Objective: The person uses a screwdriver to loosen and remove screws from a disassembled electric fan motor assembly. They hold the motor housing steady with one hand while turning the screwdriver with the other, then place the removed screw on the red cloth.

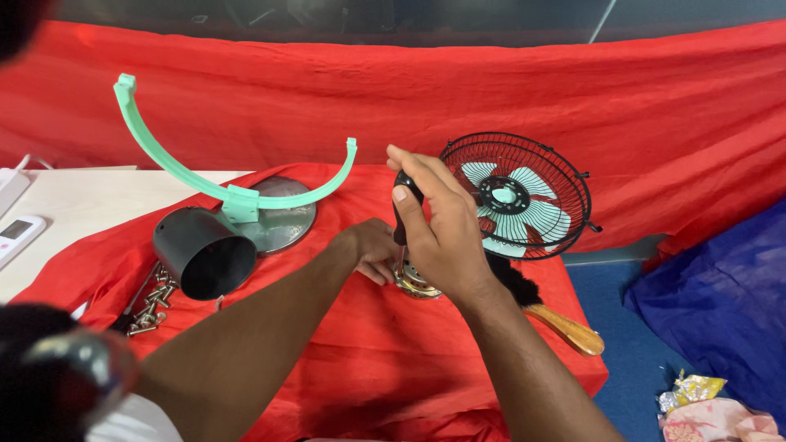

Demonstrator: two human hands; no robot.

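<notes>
My right hand is closed around the black handle of a screwdriver, held upright over a small round metal fan motor on the red cloth. My left hand grips the motor from the left side, steadying it; most of the motor is hidden by both hands. Just behind my right hand stands a black wire fan cage with pale green blades inside.
A mint-green curved bracket on a round metal base stands at the left, with a black cylindrical housing and several loose screws beside it. A wooden-handled brush lies at the right. White devices sit far left.
</notes>
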